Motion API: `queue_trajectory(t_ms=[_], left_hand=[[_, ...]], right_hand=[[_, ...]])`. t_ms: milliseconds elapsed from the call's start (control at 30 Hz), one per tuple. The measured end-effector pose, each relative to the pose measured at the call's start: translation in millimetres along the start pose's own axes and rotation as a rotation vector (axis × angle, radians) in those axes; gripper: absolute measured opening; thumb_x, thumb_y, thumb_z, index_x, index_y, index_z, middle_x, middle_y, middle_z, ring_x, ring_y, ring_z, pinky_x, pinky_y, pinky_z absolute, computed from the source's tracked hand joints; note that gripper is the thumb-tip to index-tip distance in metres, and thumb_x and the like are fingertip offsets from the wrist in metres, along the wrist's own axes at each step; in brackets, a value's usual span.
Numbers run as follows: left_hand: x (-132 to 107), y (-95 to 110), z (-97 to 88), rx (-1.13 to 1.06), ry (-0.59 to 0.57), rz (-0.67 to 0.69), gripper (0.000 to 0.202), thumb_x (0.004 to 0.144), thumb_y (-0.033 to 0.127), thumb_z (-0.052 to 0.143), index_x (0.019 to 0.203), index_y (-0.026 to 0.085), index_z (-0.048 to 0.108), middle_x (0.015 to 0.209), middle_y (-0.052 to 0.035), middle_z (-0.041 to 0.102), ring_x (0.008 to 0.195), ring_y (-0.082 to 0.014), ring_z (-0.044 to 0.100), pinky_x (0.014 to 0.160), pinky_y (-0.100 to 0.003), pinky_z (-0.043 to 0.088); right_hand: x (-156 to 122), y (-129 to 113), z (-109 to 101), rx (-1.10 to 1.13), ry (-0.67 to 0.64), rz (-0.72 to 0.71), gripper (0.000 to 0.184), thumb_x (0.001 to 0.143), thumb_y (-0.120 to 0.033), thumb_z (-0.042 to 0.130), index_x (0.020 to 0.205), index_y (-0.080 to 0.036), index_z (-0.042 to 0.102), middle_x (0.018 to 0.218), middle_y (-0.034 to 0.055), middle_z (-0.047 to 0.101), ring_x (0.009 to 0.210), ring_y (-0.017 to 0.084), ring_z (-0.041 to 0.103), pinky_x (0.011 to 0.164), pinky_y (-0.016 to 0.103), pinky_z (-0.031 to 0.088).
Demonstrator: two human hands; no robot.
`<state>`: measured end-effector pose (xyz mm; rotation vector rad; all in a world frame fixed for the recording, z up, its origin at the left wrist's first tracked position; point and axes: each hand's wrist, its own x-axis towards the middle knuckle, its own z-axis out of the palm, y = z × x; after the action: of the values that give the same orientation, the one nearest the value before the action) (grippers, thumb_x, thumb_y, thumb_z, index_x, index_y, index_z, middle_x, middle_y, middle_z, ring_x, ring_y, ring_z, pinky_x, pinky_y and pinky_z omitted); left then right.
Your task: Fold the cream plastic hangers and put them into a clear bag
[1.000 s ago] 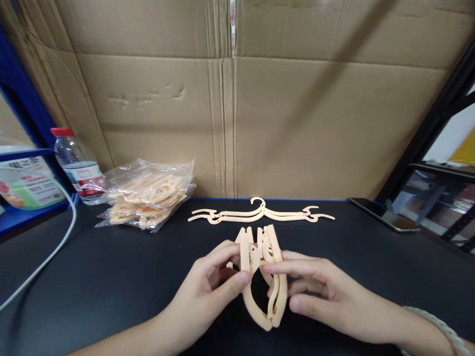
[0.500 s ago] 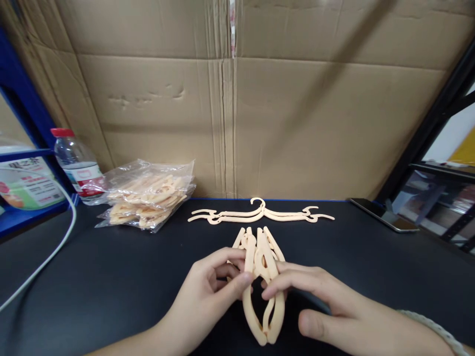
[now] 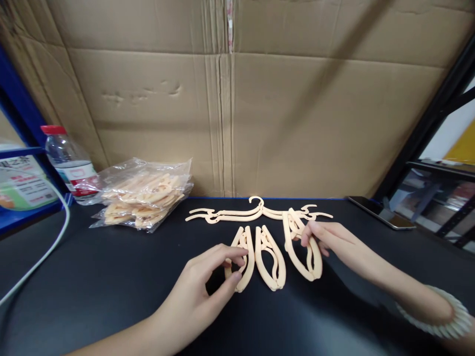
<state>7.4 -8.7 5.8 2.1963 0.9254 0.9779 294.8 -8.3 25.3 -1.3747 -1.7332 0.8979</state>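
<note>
A: Peach plastic, three folded hangers now lying side by side low in the frame's middle; half a second ago they were one bunch pinched between both hands.

B: So the bunch is split. The left hand (image 3: pixel 208 277) pinches the leftmost folded hanger (image 3: pixel 243 257), the middle folded hanger (image 3: pixel 270 262) lies free, and the right hand (image 3: pixel 326 240) grips the rightmost folded hanger (image 3: pixel 301 244), carried out toward centre right.

A: I'd judge that as sorting them out singly. Just above lies an opened hanger (image 3: pixel 256 213).

B: All on a black tabletop (image 3: pixel 111 287). A bag of hangers (image 3: pixel 144 198) and water bottle (image 3: pixel 69 160) sit at mid left, a phone (image 3: pixel 382 211) at right, cardboard wall (image 3: pixel 260 109) behind.
</note>
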Motion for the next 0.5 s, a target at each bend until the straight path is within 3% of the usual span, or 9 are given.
queue_trajectory(t_ms=[100, 167, 300, 400, 500], left_hand=[[-2, 1, -1.6, 0.136, -0.081, 0.136, 0.031, 0.089, 0.015, 0.050, 0.117, 0.026, 0.059, 0.104, -0.0032, 0.066, 0.099, -0.0175, 0.062, 0.090, -0.031, 0.052], [-4, 4, -2.0, 0.202, -0.148, 0.180, 0.040, 0.088, 0.013, 0.051, 0.125, 0.027, 0.054, 0.116, -0.0047, 0.063, 0.112, -0.0193, 0.057, 0.098, -0.034, 0.049], [-8, 11, -2.4, 0.368, -0.298, 0.186, 0.051, 0.085, 0.021, 0.059, 0.135, 0.029, 0.049, 0.140, -0.0044, 0.053, 0.132, -0.0255, 0.043, 0.110, -0.044, 0.039], [-12, 12, -0.4, 0.425, -0.374, 0.209, 0.060, 0.083, 0.028, 0.065, 0.140, 0.031, 0.045, 0.148, -0.0017, 0.045, 0.139, -0.0293, 0.035, 0.114, -0.052, 0.029], [-15, 10, 2.8, 0.433, -0.388, 0.225, 0.064, 0.082, 0.032, 0.066, 0.141, 0.032, 0.043, 0.149, 0.0004, 0.043, 0.140, -0.0312, 0.033, 0.114, -0.058, 0.024]], right_hand=[[5, 9, -3, -0.024, -0.059, 0.126, 0.060, 0.087, -0.071, 0.038, 0.076, -0.016, 0.059, 0.061, -0.0007, 0.045, 0.054, 0.011, 0.040, 0.050, 0.024, 0.033], [3, 8, 0, -0.020, -0.102, 0.135, 0.057, 0.087, -0.070, 0.040, 0.081, -0.016, 0.057, 0.064, -0.0008, 0.046, 0.057, 0.012, 0.042, 0.051, 0.024, 0.036], [-5, -3, 6, -0.105, -0.162, 0.089, 0.045, 0.092, -0.061, 0.040, 0.087, -0.018, 0.054, 0.079, 0.0022, 0.053, 0.064, 0.014, 0.050, 0.053, 0.024, 0.042], [-11, -8, 8, -0.294, -0.110, -0.016, 0.037, 0.095, -0.052, 0.040, 0.088, -0.019, 0.056, 0.099, 0.0054, 0.057, 0.079, 0.016, 0.056, 0.066, 0.025, 0.047], [-14, -6, 10, -0.423, -0.099, -0.061, 0.029, 0.096, -0.044, 0.041, 0.091, -0.020, 0.057, 0.115, 0.0048, 0.052, 0.070, 0.011, 0.053, 0.066, 0.025, 0.046]])
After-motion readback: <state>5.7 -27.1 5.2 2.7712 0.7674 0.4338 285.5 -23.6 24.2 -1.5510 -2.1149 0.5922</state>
